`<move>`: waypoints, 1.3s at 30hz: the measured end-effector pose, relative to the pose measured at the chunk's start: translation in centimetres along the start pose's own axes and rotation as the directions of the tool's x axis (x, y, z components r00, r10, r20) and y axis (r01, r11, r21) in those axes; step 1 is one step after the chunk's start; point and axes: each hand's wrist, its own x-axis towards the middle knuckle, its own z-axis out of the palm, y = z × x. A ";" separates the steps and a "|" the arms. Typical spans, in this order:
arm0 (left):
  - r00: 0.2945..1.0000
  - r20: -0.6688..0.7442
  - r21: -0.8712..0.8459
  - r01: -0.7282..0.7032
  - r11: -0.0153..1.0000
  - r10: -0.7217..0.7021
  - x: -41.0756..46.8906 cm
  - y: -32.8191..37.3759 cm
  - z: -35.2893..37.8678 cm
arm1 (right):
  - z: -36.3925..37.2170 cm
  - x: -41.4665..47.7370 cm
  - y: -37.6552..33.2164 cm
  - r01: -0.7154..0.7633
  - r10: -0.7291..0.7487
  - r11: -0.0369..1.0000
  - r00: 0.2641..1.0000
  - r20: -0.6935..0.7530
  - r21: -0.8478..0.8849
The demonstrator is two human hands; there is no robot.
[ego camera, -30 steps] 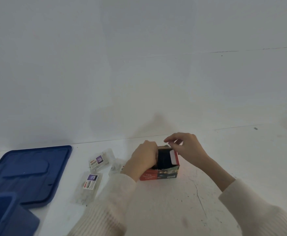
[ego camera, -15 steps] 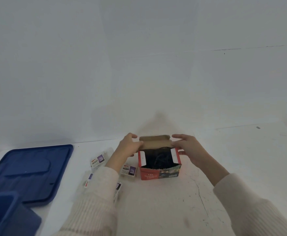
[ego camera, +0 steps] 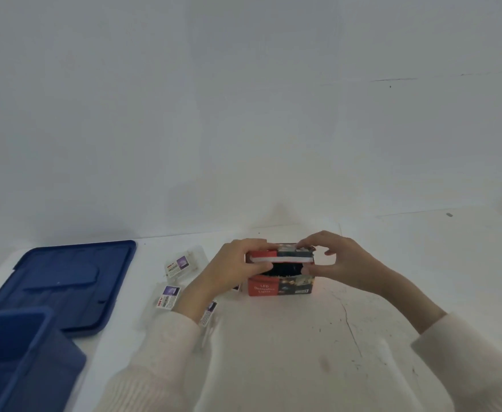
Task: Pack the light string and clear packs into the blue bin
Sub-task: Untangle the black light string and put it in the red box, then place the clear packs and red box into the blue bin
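A red LED light-string box [ego camera: 279,287] stands on the white table in the middle. Its lid flap is folded most of the way down, and the dark light string [ego camera: 285,269] shows through the gap. My left hand [ego camera: 232,270] grips the box's left end, fingers curled over the lid. My right hand [ego camera: 337,260] pinches the lid's right end, thumb against the box's side. Several clear packs lie left of the box, one pack [ego camera: 184,263] at the back and another pack [ego camera: 168,297] nearer; my left forearm partly covers some. The blue bin [ego camera: 32,346] sits at the lower left.
The bin's blue lid [ego camera: 62,281] lies flat on the table behind the bin. A white wall rises close behind the table. The table surface is scuffed, with a thin crack [ego camera: 349,325] to the right of the box.
The box's back flap stood open half a second ago; both hands have now folded it forward and down over the opening. One second ago the hands worked at the side flaps.
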 end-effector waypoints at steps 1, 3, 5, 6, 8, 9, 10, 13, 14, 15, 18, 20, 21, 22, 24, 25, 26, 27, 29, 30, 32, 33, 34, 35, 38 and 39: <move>1.000 -0.007 0.051 -0.010 0.999 0.010 -0.1 -0.3 0.5 | 0.2 -0.3 0.0 0.007 -0.007 1.000 1.000 0.001 -0.025; 0.999 -0.021 0.135 -0.034 0.990 0.037 -0.5 -0.8 1.4 | 0.7 -0.7 0.0 0.010 -0.011 0.998 1.000 -0.019 -0.056; 0.998 -0.045 0.149 -0.043 0.988 0.050 -0.9 -1.0 2.2 | 1.1 -1.1 0.0 0.010 -0.014 0.997 0.998 -0.055 -0.075; 0.997 -0.057 0.149 -0.044 0.988 0.053 -1.0 -1.1 2.4 | 1.3 -1.2 0.0 0.010 -0.016 0.997 0.997 -0.072 -0.080; 0.996 -0.069 0.152 -0.051 0.987 0.062 -1.2 -1.3 2.8 | 1.5 -1.4 -0.1 0.007 -0.015 0.996 0.994 -0.104 -0.084; 0.995 -0.068 0.151 -0.064 0.987 0.074 -1.2 -1.4 3.1 | 1.6 -1.5 -0.2 0.004 -0.014 0.996 0.993 -0.120 -0.090; 0.994 -0.062 0.149 -0.077 0.986 0.087 -1.3 -1.6 3.3 | 1.7 -1.5 -0.2 0.002 -0.017 0.994 0.990 -0.137 -0.106; 0.991 -0.023 0.188 -0.123 0.974 0.130 -1.7 -2.9 4.2 | 2.4 -1.9 0.0 0.022 -0.056 0.984 0.982 -0.183 -0.179; 0.986 -0.024 0.235 -0.155 0.960 0.165 -1.8 -3.4 4.5 | 2.9 -2.1 0.2 0.037 -0.075 0.981 0.978 -0.196 -0.192; 0.977 -0.041 0.280 -0.191 0.941 0.210 -1.9 -3.8 4.7 | 3.4 -2.4 0.5 0.058 -0.100 0.979 0.972 -0.211 -0.195; 0.951 -0.117 0.319 -0.236 0.918 0.285 -1.9 -4.3 5.2 | 5.0 -3.2 1.6 0.133 -0.184 0.965 0.956 -0.226 -0.225; 0.949 -0.133 0.351 -0.226 0.909 0.287 -1.8 -4.1 5.2 | 5.8 -3.1 2.3 0.145 -0.209 0.957 0.945 -0.250 -0.253; 0.945 -0.145 0.392 -0.215 0.894 0.292 -1.6 -4.0 5.1 | 6.2 -2.9 2.4 0.137 -0.210 0.955 0.938 -0.275 -0.263; 0.937 -0.174 0.442 -0.200 0.875 0.302 -1.4 -4.0 5.1 | 6.6 -2.6 2.4 0.123 -0.204 0.955 0.932 -0.300 -0.270; 0.917 -0.260 0.523 -0.129 0.843 0.302 -1.0 -3.8 4.9 | 7.2 -1.9 2.0 0.097 -0.190 0.958 0.920 -0.342 -0.269; 0.915 -0.295 0.540 -0.078 0.838 0.275 -0.7 -3.6 4.8 | 7.4 -1.5 1.6 0.081 -0.173 0.963 0.916 -0.361 -0.256; 0.915 -0.318 0.545 -0.037 0.837 0.247 -0.5 -3.3 4.8 | 7.5 -1.1 1.2 0.057 -0.144 0.971 0.915 -0.378 -0.232; 0.917 -0.328 0.551 -0.009 0.834 0.226 -0.4 -3.1 4.8 | 7.5 -0.6 0.8 0.030 -0.110 0.978 0.914 -0.390 -0.206; 0.923 -0.336 0.560 0.034 0.828 0.190 -0.1 -2.9 4.7 | 7.4 0.0 0.1 -0.020 -0.058 0.981 0.920 -0.387 -0.195; 0.927 -0.332 0.566 0.048 0.823 0.174 0.0 -2.8 4.5 | 7.2 0.2 -0.3 -0.039 -0.049 0.974 0.925 -0.376 -0.222; 0.939 -0.309 0.553 0.046 0.832 0.153 0.2 -2.6 4.0 | 6.6 0.5 -0.9 -0.063 -0.041 0.954 0.941 -0.335 -0.294; 0.945 -0.293 0.526 0.030 0.850 0.148 0.2 -2.2 3.7 | 6.2 0.6 -1.3 -0.073 -0.030 0.942 0.953 -0.301 -0.326; 0.951 -0.277 0.470 0.010 0.882 0.136 0.2 -1.8 3.3 | 5.9 0.6 -1.6 -0.087 -0.010 0.932 0.964 -0.265 -0.352; 0.955 -0.267 0.410 -0.008 0.912 0.128 0.0 -1.2 2.9 | 5.5 0.8 -1.9 -0.110 0.022 0.925 0.971 -0.237 -0.364; 0.953 -0.296 0.280 0.019 0.960 0.068 -1.0 0.6 1.0 | 4.9 1.3 -3.6 -0.196 0.121 0.933 0.960 -0.251 -0.303; 0.950 -0.309 0.256 0.038 0.966 0.045 -1.5 1.1 0.1 | 5.0 1.5 -4.5 -0.204 0.128 0.942 0.952 -0.277 -0.266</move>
